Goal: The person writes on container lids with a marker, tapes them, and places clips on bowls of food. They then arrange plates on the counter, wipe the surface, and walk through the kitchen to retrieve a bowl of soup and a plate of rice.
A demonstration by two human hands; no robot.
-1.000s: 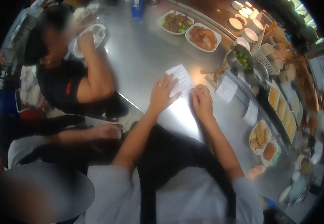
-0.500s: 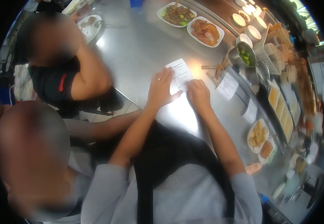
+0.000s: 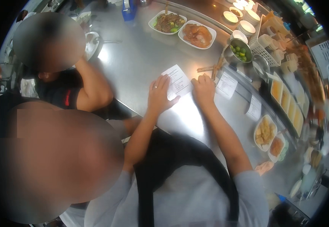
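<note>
My left hand [image 3: 159,94] lies spread on a white printed receipt [image 3: 178,80], its fingers over the slip's left edge. The receipt rests flat on the steel counter [image 3: 134,72]. Just right of the slip is my right hand [image 3: 204,89], its fingers curled down against the counter; whatever is under them is hidden. Beyond its knuckles lie several wooden clothespins [image 3: 207,69]. A second printed slip [image 3: 227,85] is by the counter's rail, to the right of my right hand, and a third slip [image 3: 253,108] lies nearer me.
Plates of meat and greens [image 3: 168,22] and sliced meat [image 3: 197,34] stand at the back. A bowl of green limes [image 3: 240,51], stacked bowls [image 3: 246,28] and a dish of yellow pieces [image 3: 265,132] line the right. Two people [image 3: 92,89] are close at left.
My right hand has moved off the receipt's right corner, towards the clothespins. My left hand stays on the receipt. The nearer person at left has leaned in closer.
</note>
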